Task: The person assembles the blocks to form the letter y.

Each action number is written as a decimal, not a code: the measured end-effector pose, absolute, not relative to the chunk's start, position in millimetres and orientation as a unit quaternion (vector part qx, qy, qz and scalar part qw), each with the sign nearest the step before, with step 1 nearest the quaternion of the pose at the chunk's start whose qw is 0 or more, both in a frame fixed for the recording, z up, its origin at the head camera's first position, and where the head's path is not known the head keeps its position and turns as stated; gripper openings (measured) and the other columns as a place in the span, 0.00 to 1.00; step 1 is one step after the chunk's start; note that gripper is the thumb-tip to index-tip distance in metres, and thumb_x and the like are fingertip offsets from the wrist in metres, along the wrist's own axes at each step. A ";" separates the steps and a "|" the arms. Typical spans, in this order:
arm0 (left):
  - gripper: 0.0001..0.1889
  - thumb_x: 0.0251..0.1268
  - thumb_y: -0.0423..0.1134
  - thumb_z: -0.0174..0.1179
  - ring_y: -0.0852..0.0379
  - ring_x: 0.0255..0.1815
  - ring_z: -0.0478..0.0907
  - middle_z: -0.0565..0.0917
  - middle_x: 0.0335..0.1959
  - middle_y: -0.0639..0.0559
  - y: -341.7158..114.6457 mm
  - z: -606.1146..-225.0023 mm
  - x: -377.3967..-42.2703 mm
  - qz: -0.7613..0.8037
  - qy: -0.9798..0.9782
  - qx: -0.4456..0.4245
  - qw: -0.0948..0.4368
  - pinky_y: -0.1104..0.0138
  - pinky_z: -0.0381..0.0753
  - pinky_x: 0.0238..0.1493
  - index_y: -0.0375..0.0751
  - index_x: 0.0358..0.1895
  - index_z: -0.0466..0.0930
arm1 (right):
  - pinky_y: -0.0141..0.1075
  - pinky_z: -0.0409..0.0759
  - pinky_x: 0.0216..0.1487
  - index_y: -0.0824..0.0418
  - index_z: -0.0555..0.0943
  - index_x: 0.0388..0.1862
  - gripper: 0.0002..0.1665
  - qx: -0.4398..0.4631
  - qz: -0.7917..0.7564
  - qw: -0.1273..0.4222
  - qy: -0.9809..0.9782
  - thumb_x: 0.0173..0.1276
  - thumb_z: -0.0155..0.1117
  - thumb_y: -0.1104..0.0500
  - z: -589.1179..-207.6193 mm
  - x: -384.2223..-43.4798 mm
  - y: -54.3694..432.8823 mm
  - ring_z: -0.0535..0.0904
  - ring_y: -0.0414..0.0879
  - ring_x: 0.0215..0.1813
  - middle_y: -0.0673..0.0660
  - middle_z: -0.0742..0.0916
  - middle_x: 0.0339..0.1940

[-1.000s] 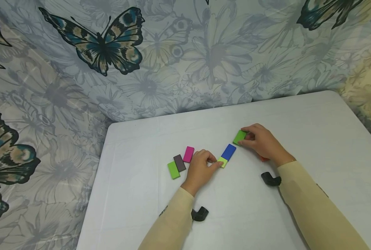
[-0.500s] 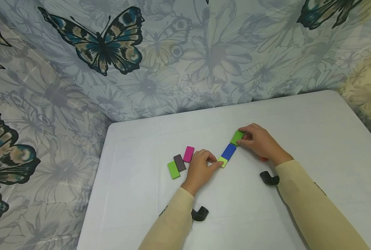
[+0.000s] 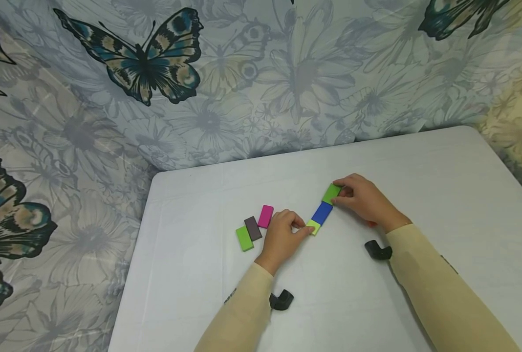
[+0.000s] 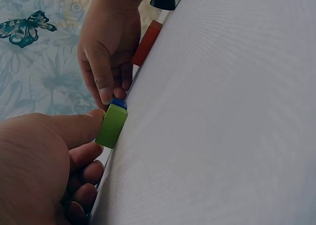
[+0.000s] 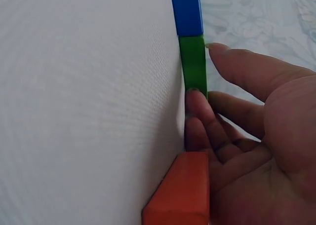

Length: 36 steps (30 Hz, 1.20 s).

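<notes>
Three rectangular blocks lie end to end in a slanting row on the white table. At its near end my left hand pinches a yellow-green block between thumb and fingers. A blue block fills the middle, its end against the green block in the right wrist view. That green block is the far end of the row, and my right hand holds it by its edges with thumb and fingertips. In the left wrist view, the yellow-green block stands before the blue one, by my left thumb.
Left of my left hand lie a magenta block, a dark grey block and another green block. An orange-red block sits under my right palm. A patterned butterfly cloth hangs behind the table.
My right hand has moved slightly left, bringing the green block from a gap beside the blue block to its end. The left hand has stayed still on the yellow-green block.
</notes>
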<state>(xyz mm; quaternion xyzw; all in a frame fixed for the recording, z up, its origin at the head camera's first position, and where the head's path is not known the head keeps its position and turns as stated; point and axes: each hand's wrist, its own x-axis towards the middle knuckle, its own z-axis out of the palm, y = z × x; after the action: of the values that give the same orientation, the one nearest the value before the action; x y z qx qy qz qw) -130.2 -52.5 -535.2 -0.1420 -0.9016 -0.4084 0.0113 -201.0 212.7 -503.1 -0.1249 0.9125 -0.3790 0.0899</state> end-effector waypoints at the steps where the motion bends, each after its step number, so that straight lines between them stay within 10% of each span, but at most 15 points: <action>1: 0.11 0.69 0.45 0.78 0.62 0.43 0.75 0.81 0.36 0.62 -52.5 -535.3 -130.2 -0.408 -0.902 -0.143 0.012 0.67 0.77 0.47 0.48 0.38 0.85 | 0.55 0.77 0.58 0.70 0.80 0.71 0.31 -0.124 -0.379 0.091 0.912 0.75 0.77 0.58 -502.8 -201.1 212.7 0.80 0.58 0.55 0.66 0.81 0.57; 15: 0.11 0.69 0.45 0.78 0.62 0.43 0.75 0.81 0.36 0.61 -52.1 -534.5 -130.1 -0.407 -0.903 -0.139 0.008 0.68 0.76 0.47 0.47 0.38 0.85 | 0.67 0.68 0.71 0.58 0.87 0.70 0.21 -0.180 -0.362 0.132 0.905 0.81 0.69 0.61 -500.8 -205.0 215.3 0.71 0.68 0.73 0.67 0.75 0.70; 36: 0.10 0.69 0.44 0.79 0.62 0.43 0.75 0.81 0.36 0.62 -52.2 -534.1 -130.5 -0.410 -0.901 -0.138 0.009 0.68 0.77 0.46 0.47 0.37 0.86 | 0.64 0.72 0.68 0.61 0.87 0.67 0.22 -0.193 -0.360 0.115 0.905 0.77 0.70 0.68 -503.5 -203.5 220.2 0.75 0.66 0.68 0.67 0.77 0.64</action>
<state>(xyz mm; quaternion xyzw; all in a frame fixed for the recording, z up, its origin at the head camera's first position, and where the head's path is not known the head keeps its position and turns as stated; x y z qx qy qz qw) -130.5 -52.2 -534.1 -0.1380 -0.9014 -0.4104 0.0093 -203.5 220.2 -503.5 -0.1926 0.9054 -0.3603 0.1152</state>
